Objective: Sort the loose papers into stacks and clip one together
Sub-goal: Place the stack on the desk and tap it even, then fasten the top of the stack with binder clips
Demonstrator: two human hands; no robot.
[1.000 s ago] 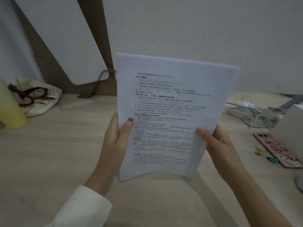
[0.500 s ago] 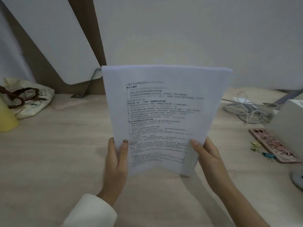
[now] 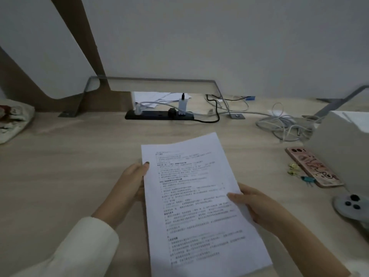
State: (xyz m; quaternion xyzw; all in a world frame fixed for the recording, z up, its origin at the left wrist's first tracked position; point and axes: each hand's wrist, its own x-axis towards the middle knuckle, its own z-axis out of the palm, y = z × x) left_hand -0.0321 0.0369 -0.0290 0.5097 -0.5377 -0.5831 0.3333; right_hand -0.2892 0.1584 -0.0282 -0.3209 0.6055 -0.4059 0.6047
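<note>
A stack of printed white papers (image 3: 199, 202) lies low over the wooden desk (image 3: 79, 160), tilted a little to the left. My left hand (image 3: 129, 186) grips its left edge, thumb on top near the upper corner. My right hand (image 3: 257, 206) holds the right edge, thumb pressed on the printed face. Small binder clips (image 3: 293, 169), yellow and one teal (image 3: 308, 179), lie on the desk to the right, beside a phone. More loose papers (image 3: 153, 98) show behind the desk's back opening.
A black power strip (image 3: 159, 114) with plugs sits at the back centre, tangled white cables (image 3: 283, 124) to its right. A phone in a pink case (image 3: 313, 166), a pale box (image 3: 343, 144) and a grey controller (image 3: 351, 206) line the right side. A cloth bag (image 3: 12, 120) lies far left.
The papers have come down from upright in front of my face to nearly flat just above the desk. Both hands lowered with them, and the power strip behind is now in view.
</note>
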